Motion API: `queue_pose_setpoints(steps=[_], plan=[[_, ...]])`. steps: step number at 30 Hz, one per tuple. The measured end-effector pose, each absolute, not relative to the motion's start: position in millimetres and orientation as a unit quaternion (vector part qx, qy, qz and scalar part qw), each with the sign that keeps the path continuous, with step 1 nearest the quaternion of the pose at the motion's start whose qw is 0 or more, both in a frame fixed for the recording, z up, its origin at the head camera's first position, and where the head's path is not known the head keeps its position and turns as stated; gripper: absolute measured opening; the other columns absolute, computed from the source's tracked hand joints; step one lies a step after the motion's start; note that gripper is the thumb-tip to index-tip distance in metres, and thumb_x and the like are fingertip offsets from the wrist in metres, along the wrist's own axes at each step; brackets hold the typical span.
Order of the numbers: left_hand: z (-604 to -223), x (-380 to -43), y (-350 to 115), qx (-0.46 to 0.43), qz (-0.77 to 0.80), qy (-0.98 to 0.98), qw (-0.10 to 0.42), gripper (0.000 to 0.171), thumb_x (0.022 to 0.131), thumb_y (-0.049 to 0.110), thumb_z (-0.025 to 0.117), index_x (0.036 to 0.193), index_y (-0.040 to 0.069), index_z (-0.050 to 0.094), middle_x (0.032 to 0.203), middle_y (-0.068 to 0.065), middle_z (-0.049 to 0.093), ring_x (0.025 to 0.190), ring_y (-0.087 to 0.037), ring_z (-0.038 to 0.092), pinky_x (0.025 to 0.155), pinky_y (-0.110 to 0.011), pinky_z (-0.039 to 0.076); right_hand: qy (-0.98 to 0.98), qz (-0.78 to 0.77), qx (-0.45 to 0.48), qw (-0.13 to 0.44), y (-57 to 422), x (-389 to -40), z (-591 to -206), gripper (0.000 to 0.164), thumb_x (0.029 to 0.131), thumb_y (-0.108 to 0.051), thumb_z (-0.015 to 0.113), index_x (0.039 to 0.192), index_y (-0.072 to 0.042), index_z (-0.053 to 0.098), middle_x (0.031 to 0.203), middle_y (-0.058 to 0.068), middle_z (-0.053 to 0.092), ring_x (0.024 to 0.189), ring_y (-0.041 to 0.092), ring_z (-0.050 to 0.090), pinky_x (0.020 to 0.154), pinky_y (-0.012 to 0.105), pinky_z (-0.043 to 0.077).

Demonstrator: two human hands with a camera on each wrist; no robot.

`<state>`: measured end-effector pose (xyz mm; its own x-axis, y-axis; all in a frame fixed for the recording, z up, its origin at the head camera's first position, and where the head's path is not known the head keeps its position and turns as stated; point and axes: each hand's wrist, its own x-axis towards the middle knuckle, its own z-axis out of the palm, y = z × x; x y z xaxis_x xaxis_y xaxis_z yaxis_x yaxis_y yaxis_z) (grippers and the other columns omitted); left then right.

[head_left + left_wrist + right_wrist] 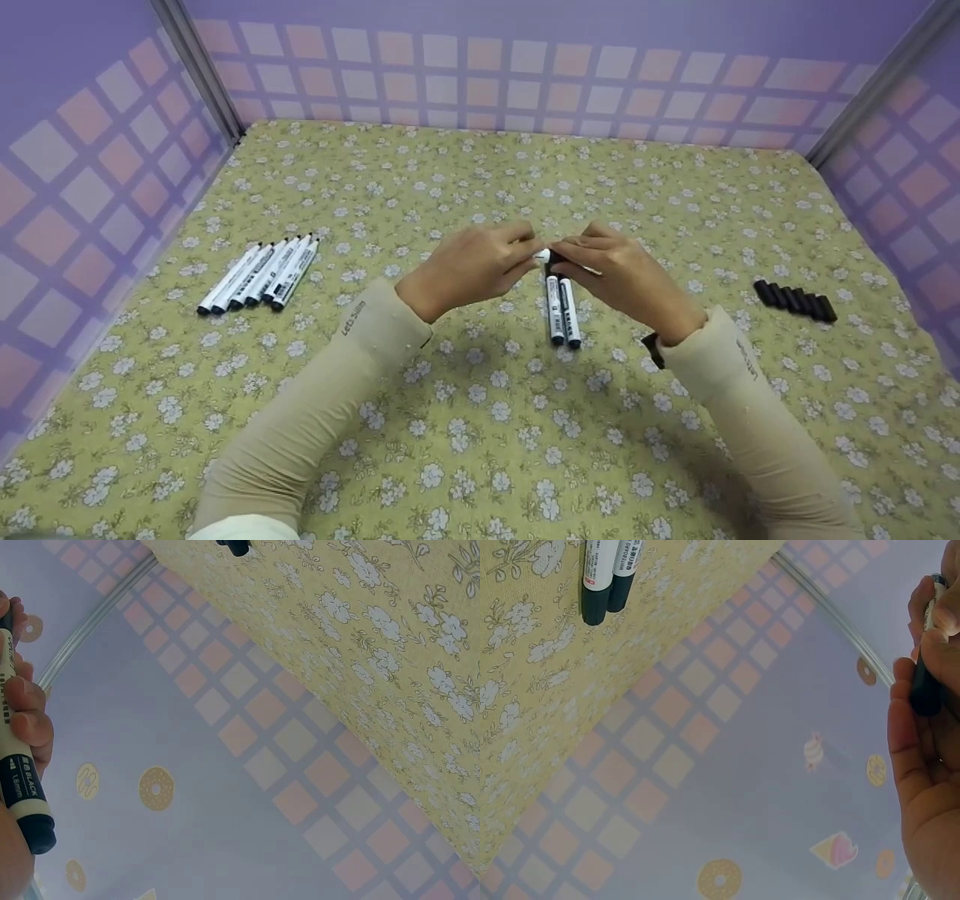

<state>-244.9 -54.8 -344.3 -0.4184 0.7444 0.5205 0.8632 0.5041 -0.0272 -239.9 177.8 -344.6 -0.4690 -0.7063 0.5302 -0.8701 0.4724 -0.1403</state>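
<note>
Both hands meet over the middle of the table at one white marker (542, 256). My left hand (480, 259) grips its barrel; in the left wrist view the marker (18, 742) shows black lettering and a dark lower end. With thumb and fingers my right hand (619, 270) pinches the black cap (925, 692) at the marker's other end. Just below the hands in the head view, two markers (562, 315) with black caps lie side by side on the cloth. Their upper ends are partly hidden by my right hand.
On the left, several white markers (264, 276) lie in a slanted row, narrow dark tips pointing away. A row of several loose black caps (795, 300) lies at the right. Patterned panels (480, 71) border the flowered tablecloth (465, 420) at the back and sides.
</note>
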Motion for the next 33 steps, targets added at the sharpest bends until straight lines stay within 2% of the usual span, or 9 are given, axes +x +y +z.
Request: queue_pose_setpoints(steps=[15, 23, 33], plan=[[-344.3, -245.5, -54.4, -0.483, -0.159, -0.835, 0.212, 0.027, 0.099, 0.015, 0.054, 0.115, -0.001, 0.068, 0.099, -0.011, 0.065, 0.070, -0.016, 0.062, 0.066, -0.024, 0.053, -0.826, 0.193, 0.475, 0.234, 181.6, -242.0, -348.0, 0.030, 0.085, -0.004, 0.070, 0.115, -0.004, 0.071, 0.103, 0.008, 0.073, 0.081, 0.018, 0.057, 0.069, 0.029, 0.052], [-342.8, -244.9, -57.7, -0.476, -0.166, -0.840, 0.201, 0.027, 0.100, 0.016, 0.053, 0.113, -0.002, 0.067, 0.100, -0.012, 0.064, 0.071, -0.016, 0.062, 0.067, -0.024, 0.053, -0.836, 0.188, 0.459, 0.234, 185.3, -242.4, -346.8, 0.027, 0.087, -0.005, 0.068, 0.114, -0.005, 0.071, 0.103, 0.006, 0.074, 0.082, 0.018, 0.056, 0.067, 0.027, 0.051], [-340.8, -244.7, -68.6, -0.456, -0.169, -0.851, 0.198, 0.031, 0.100, 0.018, 0.052, 0.120, -0.003, 0.064, 0.102, -0.014, 0.066, 0.077, -0.019, 0.065, 0.071, -0.026, 0.054, -0.830, 0.196, 0.458, 0.250, 189.2, -244.3, -345.5, 0.026, 0.087, -0.006, 0.068, 0.113, -0.001, 0.071, 0.103, 0.010, 0.073, 0.083, 0.020, 0.060, 0.067, 0.028, 0.053]])
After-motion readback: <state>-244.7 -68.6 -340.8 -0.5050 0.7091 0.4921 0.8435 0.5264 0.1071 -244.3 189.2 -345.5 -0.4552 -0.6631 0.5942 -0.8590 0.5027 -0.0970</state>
